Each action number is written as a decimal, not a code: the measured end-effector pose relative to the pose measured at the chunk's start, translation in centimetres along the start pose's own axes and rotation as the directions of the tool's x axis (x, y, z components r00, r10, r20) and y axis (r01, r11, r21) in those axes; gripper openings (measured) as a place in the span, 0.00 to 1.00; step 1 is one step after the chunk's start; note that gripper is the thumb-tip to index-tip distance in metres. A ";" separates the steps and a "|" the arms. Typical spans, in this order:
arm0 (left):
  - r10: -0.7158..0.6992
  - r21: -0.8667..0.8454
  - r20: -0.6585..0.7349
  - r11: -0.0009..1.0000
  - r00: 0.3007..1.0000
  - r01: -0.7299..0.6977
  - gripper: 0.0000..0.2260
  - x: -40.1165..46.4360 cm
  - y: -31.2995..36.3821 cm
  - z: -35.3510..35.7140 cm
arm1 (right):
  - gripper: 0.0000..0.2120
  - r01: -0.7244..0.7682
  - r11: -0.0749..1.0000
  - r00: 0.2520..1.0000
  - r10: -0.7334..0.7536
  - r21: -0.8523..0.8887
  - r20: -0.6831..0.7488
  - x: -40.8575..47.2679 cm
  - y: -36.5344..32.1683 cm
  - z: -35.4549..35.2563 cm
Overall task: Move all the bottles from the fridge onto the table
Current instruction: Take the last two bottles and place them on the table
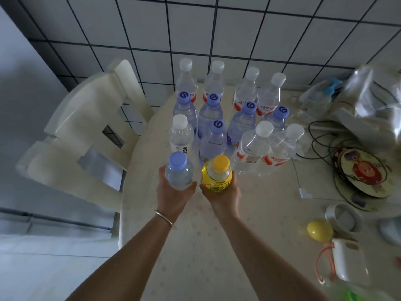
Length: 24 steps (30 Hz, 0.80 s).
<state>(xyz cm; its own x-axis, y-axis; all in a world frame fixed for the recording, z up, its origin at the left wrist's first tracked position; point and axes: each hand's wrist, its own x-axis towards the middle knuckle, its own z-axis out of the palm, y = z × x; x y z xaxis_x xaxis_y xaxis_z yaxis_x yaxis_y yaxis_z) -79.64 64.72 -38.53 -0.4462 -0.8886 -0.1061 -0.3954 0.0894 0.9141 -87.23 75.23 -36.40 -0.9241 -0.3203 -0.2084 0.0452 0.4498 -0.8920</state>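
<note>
Bottles cluster upright on the far part of the counter (260,203), near the tiled wall (195,29) — clear ones with white caps in the back row (217,81), blue-tinted ones with blue caps (211,114) in front of them, more white-capped ones (255,146) toward the near right edge of the group.

Left hand (173,192) grips a small clear bottle with a pale blue cap (179,172), fingers curled round its lower body; a thin bracelet (164,218) sits on that wrist. Right hand (221,194) grips a yellow-labelled bottle with a yellow cap (217,177), fingers wrapped round its lower half. Both held bottles are upright, just beside each other, at the near edge of the cluster — cannot tell whether their bases touch the counter.

Cream chair (86,131) stands at the counter's left side. On the right: crumpled plastic bags (368,94), dark cables (321,137), a round patterned disc (364,170), a roll of white tape (345,216), a yellow ball (320,230), and a white box (349,259) with an orange cord (321,263).
</note>
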 end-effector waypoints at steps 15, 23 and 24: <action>0.042 0.047 -0.114 0.998 0.993 -0.037 0.39 -7.1 2.1 -4.2 | 0.39 0.002 0.984 0.993 0.020 -0.178 0.118 -4.6 0.1 -4.8; 0.055 -0.076 -0.340 0.993 0.939 -0.086 0.23 -18.7 3.6 -8.2 | 0.25 0.329 0.939 0.924 -0.298 -0.100 0.239 -14.7 -2.0 -8.4; 0.063 -0.076 -0.370 0.992 0.927 -0.098 0.22 -20.6 3.9 -8.8 | 0.22 0.375 0.924 0.901 -0.344 -0.073 0.265 -16.2 -2.3 -8.7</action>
<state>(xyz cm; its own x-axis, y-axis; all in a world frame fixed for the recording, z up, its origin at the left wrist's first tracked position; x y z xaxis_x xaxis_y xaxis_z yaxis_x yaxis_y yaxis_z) -64.92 79.40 -29.30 -0.1412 -0.9845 0.1043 -0.2871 0.1415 0.9474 -75.66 86.64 -27.44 -0.7474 -0.6642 0.0129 -0.3323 0.3569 -0.8731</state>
